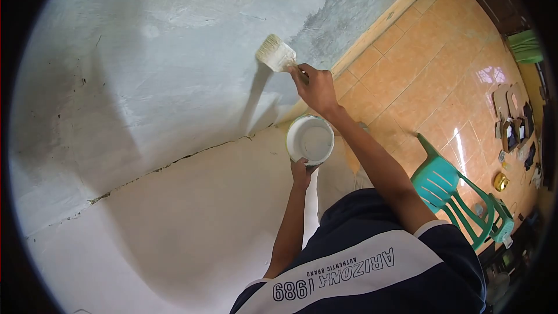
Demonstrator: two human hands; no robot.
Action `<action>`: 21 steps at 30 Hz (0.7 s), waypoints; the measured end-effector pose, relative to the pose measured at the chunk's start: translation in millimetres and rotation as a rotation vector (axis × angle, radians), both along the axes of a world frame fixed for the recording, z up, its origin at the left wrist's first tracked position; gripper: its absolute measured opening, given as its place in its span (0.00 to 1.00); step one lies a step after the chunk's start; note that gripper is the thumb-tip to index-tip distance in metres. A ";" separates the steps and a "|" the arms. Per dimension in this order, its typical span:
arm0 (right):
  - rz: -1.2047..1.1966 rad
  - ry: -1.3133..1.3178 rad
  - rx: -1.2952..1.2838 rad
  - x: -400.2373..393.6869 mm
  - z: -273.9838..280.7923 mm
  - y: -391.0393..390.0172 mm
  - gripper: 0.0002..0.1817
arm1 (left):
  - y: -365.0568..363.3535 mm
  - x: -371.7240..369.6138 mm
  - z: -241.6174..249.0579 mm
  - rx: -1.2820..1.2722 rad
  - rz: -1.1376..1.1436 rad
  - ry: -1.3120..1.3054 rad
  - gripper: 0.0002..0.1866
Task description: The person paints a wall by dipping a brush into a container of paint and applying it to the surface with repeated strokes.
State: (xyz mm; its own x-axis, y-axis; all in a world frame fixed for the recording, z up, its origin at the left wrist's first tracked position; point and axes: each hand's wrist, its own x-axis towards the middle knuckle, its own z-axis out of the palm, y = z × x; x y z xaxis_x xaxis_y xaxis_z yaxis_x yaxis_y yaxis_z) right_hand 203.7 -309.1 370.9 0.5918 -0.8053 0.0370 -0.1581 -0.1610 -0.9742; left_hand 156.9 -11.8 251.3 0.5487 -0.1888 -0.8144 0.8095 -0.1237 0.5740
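My right hand [317, 89] is closed round the handle of a wide paintbrush [279, 56], its ferrule and bristles smeared with white. The bristles point up and left, close over the patchy grey-white wall [192, 52], and the brush casts a long shadow there. Lower down, my left hand [302, 171] grips the near rim of a round white bucket [318, 138], fingers partly hidden behind it. Pale, whitish paint shows at the bucket's bottom.
A green plastic chair [437, 181] stands at right on the orange tiled floor [418, 64]. Beyond it are a gold-coloured pot [501, 181] and several small items. A cracked seam [174, 164] runs between the grey wall and a smooth white surface [197, 221].
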 end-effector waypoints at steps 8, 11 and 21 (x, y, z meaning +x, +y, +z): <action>0.022 0.402 -0.095 5.6 -122.9 -3.8 0.17 | 8.4 0.2 -0.7 -0.066 -0.018 -0.053 0.41; 0.021 0.369 -0.066 2.2 -109.4 -6.4 0.18 | 2.9 -4.9 4.4 -0.028 -0.021 -0.070 0.43; 0.020 0.031 -0.020 -2.1 -0.6 -4.8 0.16 | 12.9 -15.9 6.1 -0.039 0.034 -0.054 0.43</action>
State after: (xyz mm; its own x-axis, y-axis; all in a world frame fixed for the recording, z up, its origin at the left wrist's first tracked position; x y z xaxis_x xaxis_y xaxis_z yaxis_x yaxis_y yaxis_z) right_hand 201.6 -313.9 370.3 0.6092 -0.7923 0.0343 -0.1846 -0.1837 -0.9655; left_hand 140.9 1.0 257.5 0.5979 -0.2003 -0.7761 0.7807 -0.0738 0.6205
